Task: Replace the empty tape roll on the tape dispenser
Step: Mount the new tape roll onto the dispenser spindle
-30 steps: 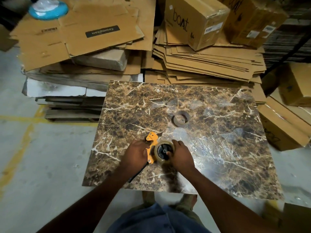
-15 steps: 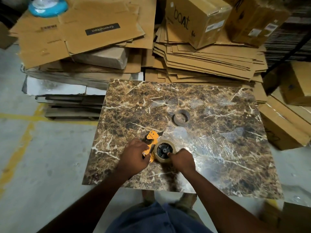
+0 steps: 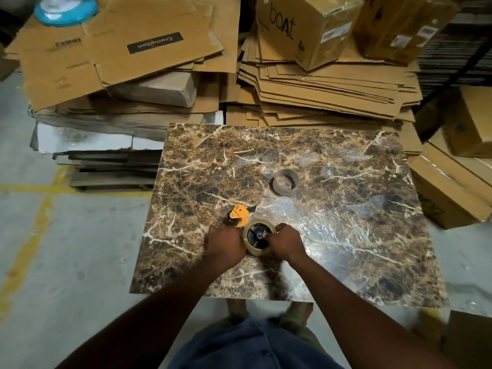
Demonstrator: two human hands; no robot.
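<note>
While we lean over the marble slab (image 3: 346, 166):
Left hand (image 3: 226, 242): we grip the orange tape dispenser (image 3: 239, 214).
Right hand (image 3: 286, 239): our fingers clasp the new tape roll (image 3: 258, 237).
Empty core (image 3: 285, 181): lies apart, farther back.

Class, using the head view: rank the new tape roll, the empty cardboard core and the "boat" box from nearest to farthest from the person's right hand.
From the right hand:
1. New tape roll, touching, just left.
2. Empty cardboard core, mid-table, beyond.
3. "boat" box, atop the far cardboard stacks.

"boat" is printed on the upright cardboard box (image 3: 306, 27); "crompton", upside down, sits on a dark label on the flattened carton (image 3: 149, 41). other labels are too small to read.
</note>
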